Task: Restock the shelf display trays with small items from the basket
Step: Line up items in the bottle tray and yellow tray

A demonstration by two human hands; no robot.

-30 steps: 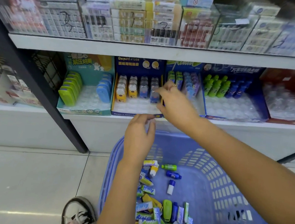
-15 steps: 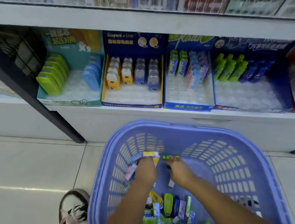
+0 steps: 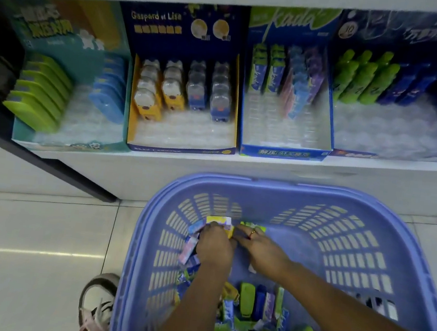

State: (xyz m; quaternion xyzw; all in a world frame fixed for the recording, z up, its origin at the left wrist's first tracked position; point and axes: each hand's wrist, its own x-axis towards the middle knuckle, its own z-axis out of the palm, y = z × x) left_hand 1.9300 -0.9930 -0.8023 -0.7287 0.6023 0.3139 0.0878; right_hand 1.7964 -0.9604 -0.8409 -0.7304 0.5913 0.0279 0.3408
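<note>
Basket (image 3: 277, 187), lilac plastic with slotted walls, stands on the tiled floor (image 3: 28, 225) just in front of the low shelf (image 3: 239, 166), and both hands are down inside it near its far wall. The left hand (image 3: 214, 248) has its grip clamped on a bunch of small packets (image 3: 219, 220): a yellow-and-white one sticks up past the knuckles, and pink and blue ones fan out to the left. The right hand (image 3: 260, 250), with a ring (image 3: 252, 233) on one finger, lies just beside it, and a green item (image 3: 255, 227) shows beyond its fingertips. Whether its grip is closed on anything I cannot tell. Loose items (image 3: 250, 305) lie heaped at the basket's near end. On the shelf four trays stand side by side: a teal tray (image 3: 72, 146) with green and blue cases (image 3: 42, 96), a navy tray (image 3: 181, 150) with yellow and blue dispensers (image 3: 148, 103), a blue tray (image 3: 284, 153) with upright packs (image 3: 261, 69) at its back, and a right tray (image 3: 354, 154) with green and blue bottles (image 3: 358, 77). A shoe (image 3: 97, 306) shows left of the basket.
</note>
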